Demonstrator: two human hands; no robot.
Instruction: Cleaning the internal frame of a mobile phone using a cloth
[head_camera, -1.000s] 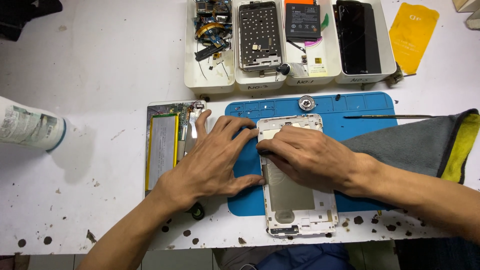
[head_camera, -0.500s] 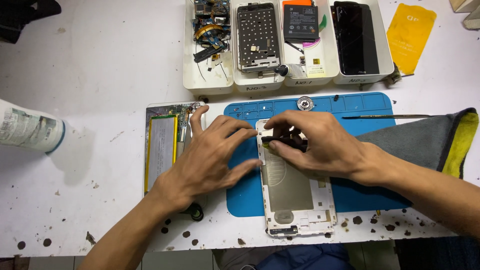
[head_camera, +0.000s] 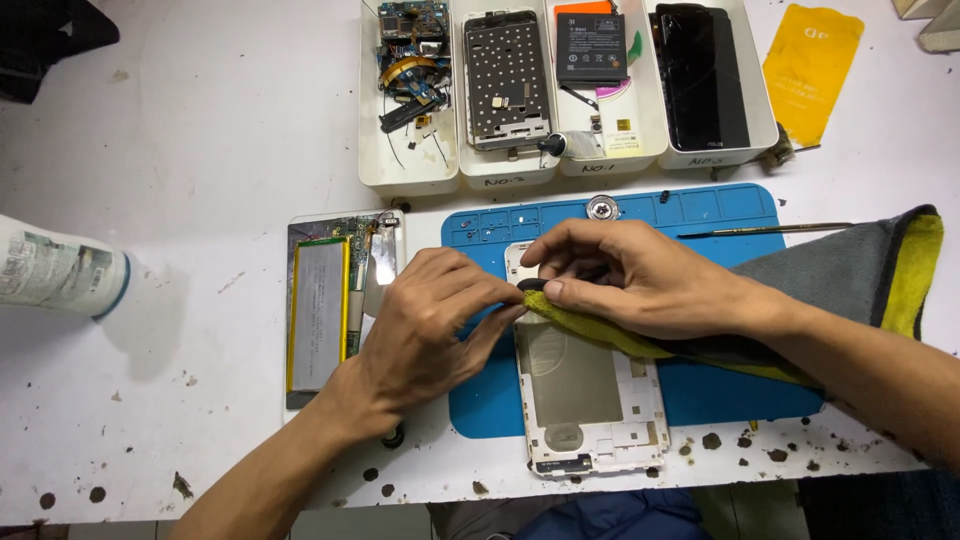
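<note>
A white phone back frame (head_camera: 590, 400) lies lengthwise on a blue work mat (head_camera: 720, 215), its lower end past the mat's front edge. My right hand (head_camera: 640, 275) is over the frame's top end and pinches the yellow edge of a grey and yellow cloth (head_camera: 840, 270), pressing it onto the frame. A small dark piece shows at my thumb tip. My left hand (head_camera: 430, 325) lies flat on the mat to the left, its spread fingertips touching the frame's upper left corner. It holds nothing.
An opened device with a silver battery (head_camera: 320, 315) lies left of the mat. Several white trays (head_camera: 410, 170) with boards, a battery and a dark screen line the back. A thin metal tool (head_camera: 770, 231), a yellow card (head_camera: 812, 65) and a white bottle (head_camera: 60, 272) are nearby.
My right hand has moved up from the middle of the frame to its top end, and the cloth's yellow edge now lies across the frame under it. My left hand has barely shifted.
</note>
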